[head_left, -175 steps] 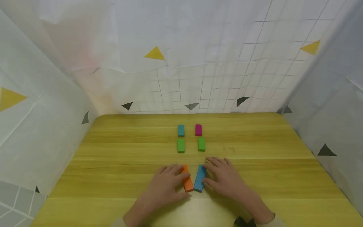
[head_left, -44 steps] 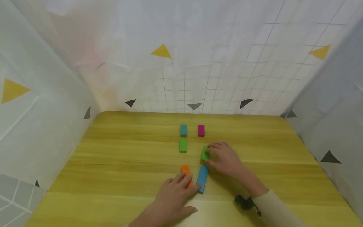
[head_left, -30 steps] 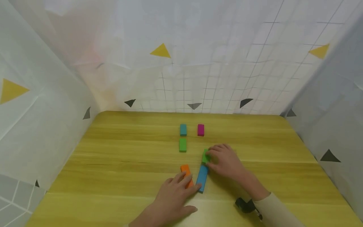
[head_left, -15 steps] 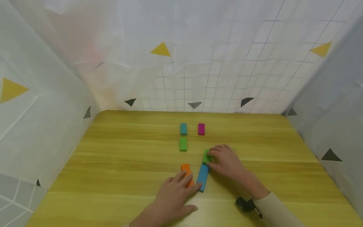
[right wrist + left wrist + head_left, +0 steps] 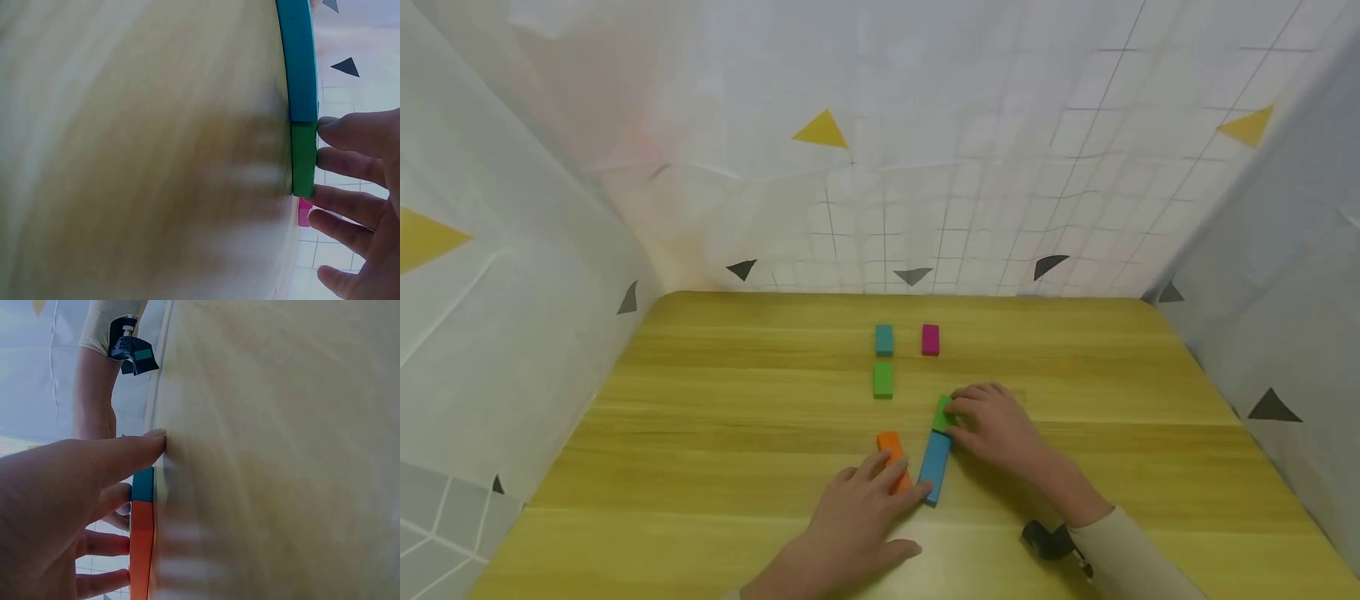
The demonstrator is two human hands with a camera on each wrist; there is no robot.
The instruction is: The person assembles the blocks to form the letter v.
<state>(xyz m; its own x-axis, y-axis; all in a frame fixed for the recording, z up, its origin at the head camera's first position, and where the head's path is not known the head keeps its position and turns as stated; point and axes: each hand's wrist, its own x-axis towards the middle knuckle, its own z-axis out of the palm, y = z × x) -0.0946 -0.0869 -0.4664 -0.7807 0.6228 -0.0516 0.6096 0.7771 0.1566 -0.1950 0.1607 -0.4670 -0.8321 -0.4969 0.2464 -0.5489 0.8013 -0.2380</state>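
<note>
In the head view, a green block (image 5: 942,412) sits end to end with a longer blue block (image 5: 935,468). My right hand (image 5: 1000,425) touches the green block from its right side. The right wrist view has the thumb (image 5: 356,131) at the joint between the two and fingertips along the green block's top. Beside them lies an orange block (image 5: 891,454), slanted toward the blue block's near end. My left hand (image 5: 857,521) rests fingertips on the orange block, with its index finger reaching over to the blue block's near end.
Farther back on the wooden table (image 5: 737,417) lie another green block (image 5: 883,381), a teal block (image 5: 884,340) and a magenta block (image 5: 931,340). White sheeting with a grid and triangles rises behind and at both sides. A dark wrist-worn device (image 5: 1048,542) hangs below the right wrist.
Since the oldest frame, my right hand has moved from the blue block to the green one, which has slid nearer, up against the blue block's end. My left index finger has reached onto the blue block.
</note>
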